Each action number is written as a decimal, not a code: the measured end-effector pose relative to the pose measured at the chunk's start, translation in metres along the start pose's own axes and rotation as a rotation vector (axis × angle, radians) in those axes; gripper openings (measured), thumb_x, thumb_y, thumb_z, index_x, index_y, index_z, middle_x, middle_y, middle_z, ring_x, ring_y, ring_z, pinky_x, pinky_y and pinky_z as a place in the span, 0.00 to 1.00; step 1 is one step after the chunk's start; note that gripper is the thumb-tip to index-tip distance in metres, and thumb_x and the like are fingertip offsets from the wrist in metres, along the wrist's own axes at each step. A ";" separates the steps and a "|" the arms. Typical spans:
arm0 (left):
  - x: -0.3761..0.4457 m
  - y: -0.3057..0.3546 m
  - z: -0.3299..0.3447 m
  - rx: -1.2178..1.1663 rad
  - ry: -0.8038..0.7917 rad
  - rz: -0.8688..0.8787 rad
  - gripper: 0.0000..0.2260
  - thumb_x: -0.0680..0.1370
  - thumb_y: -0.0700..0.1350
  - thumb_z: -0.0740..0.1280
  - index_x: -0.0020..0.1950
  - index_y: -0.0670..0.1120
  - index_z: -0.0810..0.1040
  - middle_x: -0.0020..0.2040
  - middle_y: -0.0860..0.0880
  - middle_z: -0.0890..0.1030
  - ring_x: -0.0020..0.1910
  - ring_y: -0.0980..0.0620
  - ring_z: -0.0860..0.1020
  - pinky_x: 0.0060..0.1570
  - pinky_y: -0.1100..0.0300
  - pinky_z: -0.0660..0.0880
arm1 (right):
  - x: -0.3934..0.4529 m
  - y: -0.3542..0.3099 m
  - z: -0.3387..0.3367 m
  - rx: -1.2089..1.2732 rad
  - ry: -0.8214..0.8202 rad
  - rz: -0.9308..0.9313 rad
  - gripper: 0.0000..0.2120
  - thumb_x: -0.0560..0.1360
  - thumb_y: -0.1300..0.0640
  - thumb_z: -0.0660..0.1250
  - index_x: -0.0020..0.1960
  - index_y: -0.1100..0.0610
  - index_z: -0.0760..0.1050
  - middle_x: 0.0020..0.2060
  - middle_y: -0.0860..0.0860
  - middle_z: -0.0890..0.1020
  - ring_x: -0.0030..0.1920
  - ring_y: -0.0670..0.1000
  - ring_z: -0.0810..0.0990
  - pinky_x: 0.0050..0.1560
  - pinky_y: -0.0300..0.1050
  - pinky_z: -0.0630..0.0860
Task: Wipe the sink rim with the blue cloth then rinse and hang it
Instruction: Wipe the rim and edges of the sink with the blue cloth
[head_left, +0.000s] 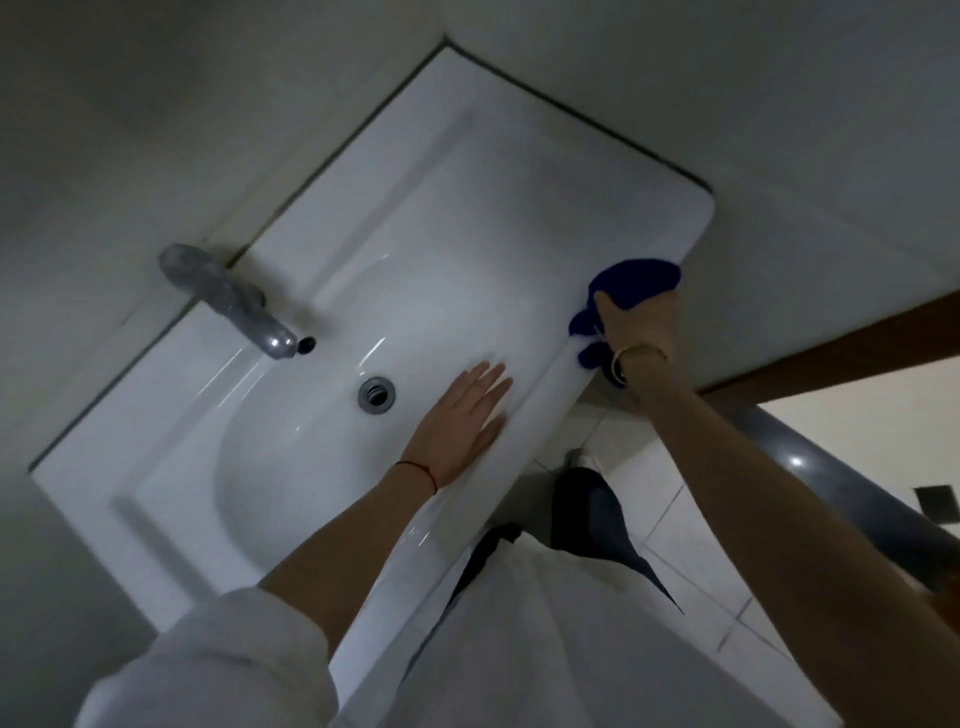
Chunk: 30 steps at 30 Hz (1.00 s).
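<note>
1. Fingers straight, the left hand (460, 423) lies flat on the glossy white sink (550, 410) rim's near edge.
2. Beyond it to the right, the right hand (640, 325) presses the bunched blue cloth (636, 275) onto that rim.
3. Farther left, a rounded metal faucet (228, 301) overhangs the oval basin.

The sink (426, 218) is set into a wall corner. The tap (228, 301) is mounted on its far rim, the drain (376, 395) in the basin. The cloth (631, 280) is pressed on the near rim's right end under the right hand (641, 322); the left hand (460, 426) is laid flat to its left.
</note>
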<state>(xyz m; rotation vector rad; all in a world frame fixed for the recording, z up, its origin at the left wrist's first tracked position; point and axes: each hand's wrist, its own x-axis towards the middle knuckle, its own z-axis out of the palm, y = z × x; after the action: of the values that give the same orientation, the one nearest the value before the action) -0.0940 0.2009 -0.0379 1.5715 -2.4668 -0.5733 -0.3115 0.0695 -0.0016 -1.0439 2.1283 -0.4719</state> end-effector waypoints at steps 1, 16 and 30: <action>-0.011 0.001 -0.001 -0.005 0.020 0.005 0.20 0.84 0.45 0.58 0.75 0.40 0.66 0.77 0.42 0.62 0.78 0.44 0.59 0.77 0.49 0.56 | -0.012 0.002 0.005 0.017 0.003 0.016 0.46 0.73 0.39 0.67 0.76 0.64 0.51 0.72 0.59 0.66 0.69 0.59 0.69 0.68 0.51 0.68; -0.144 0.011 0.003 -0.136 -0.031 -0.038 0.30 0.83 0.56 0.57 0.80 0.43 0.55 0.79 0.47 0.59 0.79 0.53 0.52 0.77 0.62 0.44 | -0.121 0.033 0.047 0.040 -0.056 -0.005 0.44 0.73 0.41 0.69 0.75 0.64 0.52 0.72 0.59 0.66 0.69 0.59 0.68 0.66 0.50 0.68; -0.215 0.030 0.021 -0.246 -0.004 -0.198 0.35 0.81 0.52 0.62 0.81 0.43 0.47 0.79 0.45 0.57 0.78 0.47 0.55 0.78 0.53 0.50 | -0.187 0.064 0.089 0.018 -0.119 -0.030 0.43 0.73 0.39 0.67 0.74 0.65 0.55 0.69 0.59 0.69 0.65 0.58 0.72 0.62 0.47 0.71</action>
<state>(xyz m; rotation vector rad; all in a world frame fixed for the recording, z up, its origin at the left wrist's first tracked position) -0.0325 0.4098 -0.0302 1.7214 -2.1563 -0.8733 -0.2016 0.2555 -0.0177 -1.0690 2.0028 -0.4315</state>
